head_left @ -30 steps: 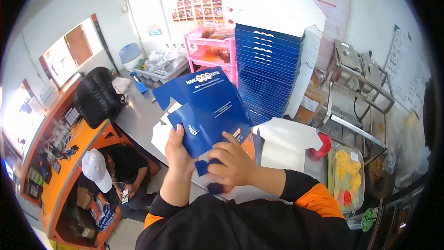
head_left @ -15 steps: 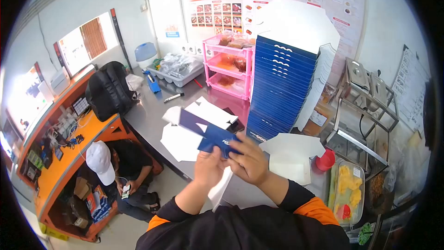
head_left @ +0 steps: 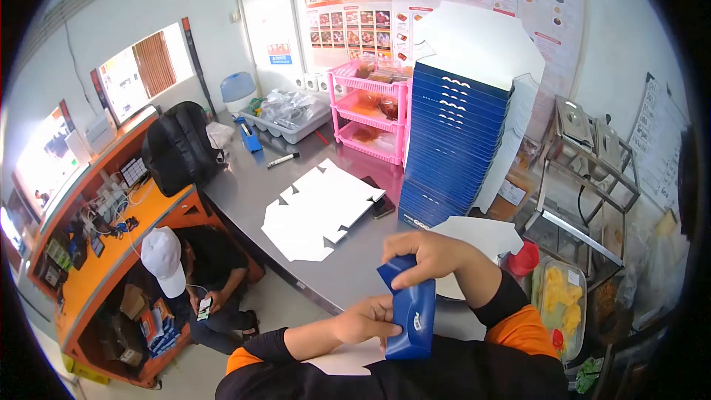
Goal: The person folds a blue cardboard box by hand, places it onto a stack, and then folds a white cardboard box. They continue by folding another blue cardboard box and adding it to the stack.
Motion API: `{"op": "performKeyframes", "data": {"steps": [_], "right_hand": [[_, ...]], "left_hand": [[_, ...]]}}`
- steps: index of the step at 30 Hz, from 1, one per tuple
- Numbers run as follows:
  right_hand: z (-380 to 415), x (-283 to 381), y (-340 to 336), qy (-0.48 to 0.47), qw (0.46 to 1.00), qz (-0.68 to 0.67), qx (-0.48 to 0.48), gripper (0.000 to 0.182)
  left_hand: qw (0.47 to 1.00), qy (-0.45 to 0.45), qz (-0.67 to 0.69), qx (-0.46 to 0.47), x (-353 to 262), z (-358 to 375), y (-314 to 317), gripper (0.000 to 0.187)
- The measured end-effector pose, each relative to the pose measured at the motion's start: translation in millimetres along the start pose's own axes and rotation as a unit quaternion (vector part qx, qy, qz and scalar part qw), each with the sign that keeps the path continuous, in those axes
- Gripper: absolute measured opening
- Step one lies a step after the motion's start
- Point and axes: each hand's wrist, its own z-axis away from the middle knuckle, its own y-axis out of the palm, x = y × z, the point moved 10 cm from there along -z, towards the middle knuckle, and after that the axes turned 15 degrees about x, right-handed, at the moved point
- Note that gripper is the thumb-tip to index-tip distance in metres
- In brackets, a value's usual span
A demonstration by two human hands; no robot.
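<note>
A blue cardboard box piece (head_left: 415, 307), white on its inner side, is held upright close to my chest. My left hand (head_left: 364, 320) pinches its lower left edge. Higher up, my right hand (head_left: 433, 258) grips the top part, fingers bent over the edge. The piece's white panel (head_left: 341, 361) shows against my shirt, partly hidden by my left forearm. Flat white box blanks (head_left: 318, 211) lie on the metal table beyond my hands. Behind my right wrist stands an open white box (head_left: 478, 235), partly covered by my arm.
A tall stack of blue boxes (head_left: 448, 152) rises at the back right. Left of it are a pink tiered rack (head_left: 370, 115), a grey tray (head_left: 292, 126) and a marker (head_left: 283, 161). A red cup (head_left: 523, 259) stands right. A person (head_left: 200, 267) sits at left holding a phone.
The box piece has come down and nearer my body, turning from slanted to upright. My right hand has moved above my left. The blanks on the table are now fully uncovered.
</note>
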Motion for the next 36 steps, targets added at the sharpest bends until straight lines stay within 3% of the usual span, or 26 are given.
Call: {"op": "performKeyframes", "data": {"steps": [1, 4, 5, 8, 9, 10, 12, 13, 14, 16, 17, 19, 20, 23, 25, 27, 30, 34, 35, 36], "right_hand": [[-0.2, 6.3, 1.8, -0.026, 0.999, 0.04, 0.015, 0.032], [0.4, 13.1, 61.7, -0.069, 0.958, 0.042, 0.276, 0.032], [-0.3, 17.3, 59.1, -0.088, 0.96, 0.031, 0.265, 0.031], [6.9, 8.9, 19.4, 0.068, 0.985, -0.096, 0.127, 0.029], [19.1, 12.2, -6.3, 0.041, 0.993, -0.104, 0.025, 0.019], [34.4, 12.2, -36.0, -0.045, 0.979, -0.174, -0.096, 0.016], [70.1, 8.6, -88.5, -0.176, 0.887, -0.29, -0.313, 0.009], [82.1, -9.0, -106.7, -0.228, 0.818, -0.379, -0.368, 0.01], [85.0, -24.0, -111.5, -0.219, 0.78, -0.411, -0.417, 0.011], [84.7, -52.9, -108.8, -0.195, 0.693, -0.472, -0.509, 0.013], [76.9, -65.4, -100.7, -0.186, 0.679, -0.497, -0.508, 0.012], [70.0, -92.4, -92.9, -0.148, 0.694, -0.471, -0.523, 0.014], [68.1, -99.7, -86.5, -0.13, 0.696, -0.464, -0.531, 0.015], [103.5, -53.1, -71.2, -0.133, 0.683, -0.106, -0.711, 0.021], [52.0, 17.8, -21.8, -0.126, 0.789, 0.254, -0.546, 0.03], [-5.1, 41.0, 45.7, -0.123, 0.8, 0.474, -0.346, 0.041], [-18.3, 22.6, 54.6, -0.129, 0.773, 0.537, -0.311, 0.048], [2.5, 33.5, 12.6, -0.157, 0.904, 0.256, -0.303, 0.048], [8.7, 20.2, 6.4, -0.177, 0.912, 0.135, -0.345, 0.05], [9.5, 26.1, 8.6, -0.17, 0.895, 0.188, -0.366, 0.05]], "left_hand": [[1.0, -0.011, -0.023, -0.017, 13.5, 1.6, -15.6, 0.019], [0.996, 0.0, -0.058, 0.064, 8.5, 0.4, -3.6, 0.025], [0.987, -0.094, -0.131, 0.024, 14.1, 5.3, -9.6, 0.032], [0.994, -0.002, -0.027, 0.109, -15.1, 11.6, -13.8, 0.046], [0.99, 0.012, -0.049, 0.133, -21.6, 17.8, -28.0, 0.068], [0.986, 0.072, 0.034, 0.144, -24.3, 30.6, -58.1, 0.077], [0.907, 0.321, 0.236, 0.135, -68.9, 56.4, -91.2, 0.099], [0.909, 0.376, 0.177, -0.019, -87.7, 64.3, -92.2, 0.102], [0.848, 0.473, 0.238, 0.031, -109.9, 71.0, -74.8, 0.107], [0.925, 0.363, -0.08, 0.074, -120.5, 60.3, -19.2, 0.111], [0.916, 0.384, -0.115, -0.032, -126.6, 69.9, -20.8, 0.093], [0.788, 0.323, -0.386, -0.355, -124.1, 123.5, -55.3, 0.047], [0.776, 0.333, -0.396, -0.361, -125.2, 130.7, -47.4, 0.036], [0.775, 0.449, -0.245, -0.372, -135.7, 142.4, -48.5, 0.032], [0.743, 0.477, -0.225, -0.413, -138.0, 146.9, -55.3, 0.033], [0.733, 0.483, -0.186, -0.442, -133.5, 145.9, -62.2, 0.037], [0.788, 0.454, -0.103, -0.403, -124.9, 127.4, -69.1, 0.037], [0.787, 0.449, -0.134, -0.402, -123.1, 114.1, -69.0, 0.041], [0.794, 0.454, -0.136, -0.381, -120.3, 110.3, -66.4, 0.042], [0.796, 0.457, -0.126, -0.376, -115.5, 105.7, -63.8, 0.042]]}}
